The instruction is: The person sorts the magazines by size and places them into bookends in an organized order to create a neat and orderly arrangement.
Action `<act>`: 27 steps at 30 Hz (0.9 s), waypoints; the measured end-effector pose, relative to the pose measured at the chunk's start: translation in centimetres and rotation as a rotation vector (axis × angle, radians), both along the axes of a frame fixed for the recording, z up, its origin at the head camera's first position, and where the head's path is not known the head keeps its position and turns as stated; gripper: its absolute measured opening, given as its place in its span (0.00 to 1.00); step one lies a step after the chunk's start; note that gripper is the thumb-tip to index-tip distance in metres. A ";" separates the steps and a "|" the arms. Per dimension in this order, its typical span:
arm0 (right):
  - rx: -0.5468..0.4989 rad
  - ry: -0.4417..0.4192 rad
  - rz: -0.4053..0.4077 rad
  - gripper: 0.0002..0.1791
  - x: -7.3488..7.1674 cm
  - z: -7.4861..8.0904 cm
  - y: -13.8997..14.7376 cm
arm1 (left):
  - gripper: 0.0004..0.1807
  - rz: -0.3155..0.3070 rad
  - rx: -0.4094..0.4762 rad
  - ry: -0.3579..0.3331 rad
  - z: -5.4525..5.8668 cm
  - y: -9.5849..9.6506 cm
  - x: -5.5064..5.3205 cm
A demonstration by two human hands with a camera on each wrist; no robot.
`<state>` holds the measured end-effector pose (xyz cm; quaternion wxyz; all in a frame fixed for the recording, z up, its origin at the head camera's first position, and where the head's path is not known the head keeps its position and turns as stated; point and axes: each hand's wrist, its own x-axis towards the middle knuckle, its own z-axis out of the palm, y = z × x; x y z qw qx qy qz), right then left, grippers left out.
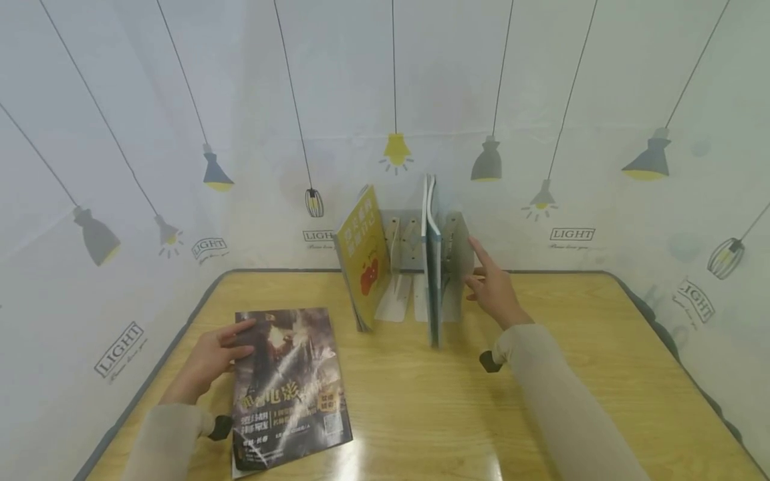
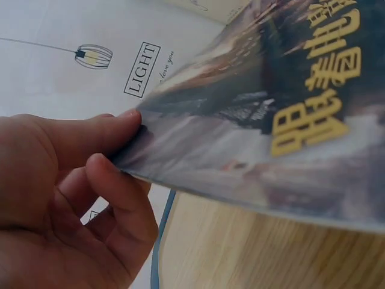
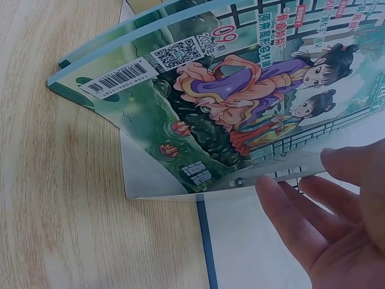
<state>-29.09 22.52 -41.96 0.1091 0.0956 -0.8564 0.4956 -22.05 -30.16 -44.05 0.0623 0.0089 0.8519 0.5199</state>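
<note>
My left hand (image 1: 207, 361) pinches the left edge of a dark, glossy magazine (image 1: 289, 394) with yellow title characters. In the left wrist view, the thumb lies on the magazine's cover (image 2: 222, 138) and curled fingers sit at its edge. At the back, my right hand (image 1: 496, 290) touches the right side plate of a grey-white desktop book rack (image 1: 462, 250), index finger extended along it. Two thin books (image 1: 432, 267) stand upright in the rack beside that plate. The right wrist view shows their green illustrated cover (image 3: 240, 102) with a barcode.
A yellow book (image 1: 365, 257) with a red picture stands leaning at the rack's left side. Thin upright dividers (image 1: 395, 244) rise between it and the other books. Behind the wooden table (image 1: 397, 401) hangs a white curtain (image 1: 349, 87) printed with lamps.
</note>
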 end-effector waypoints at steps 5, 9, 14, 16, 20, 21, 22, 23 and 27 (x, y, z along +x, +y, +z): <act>-0.002 0.003 0.001 0.47 -0.1 0.0 0.0 | 0.32 0.021 0.025 0.063 0.4 -0.2 0.3; 0.004 0.006 -0.004 0.47 -0.1 -0.1 0.0 | 0.33 0.018 0.027 0.093 0.9 -0.2 0.7; 0.020 0.000 -0.006 0.47 -0.1 -0.2 0.1 | 0.34 0.010 -0.016 0.124 1.4 -0.3 1.1; 0.021 -0.002 -0.004 0.47 -0.1 -0.3 0.0 | 0.35 0.010 -0.036 0.135 1.5 -0.3 1.3; 0.018 -0.004 -0.007 0.48 -0.1 -0.3 0.0 | 0.36 0.009 -0.037 0.145 1.7 -0.3 1.6; 0.016 -0.003 -0.008 0.48 -0.1 -0.3 0.0 | 0.36 0.007 -0.038 0.149 1.8 -0.3 1.6; 0.017 -0.003 -0.010 0.48 -0.1 -0.3 0.0 | 0.36 0.005 -0.037 0.154 1.9 -0.3 1.7; 0.017 -0.003 -0.012 0.48 -0.1 -0.2 0.0 | 0.36 0.003 -0.033 0.158 1.9 -0.3 1.8; 0.013 0.002 -0.013 0.48 -0.1 -0.2 0.0 | 0.35 0.006 -0.028 0.171 2.3 0.0 2.0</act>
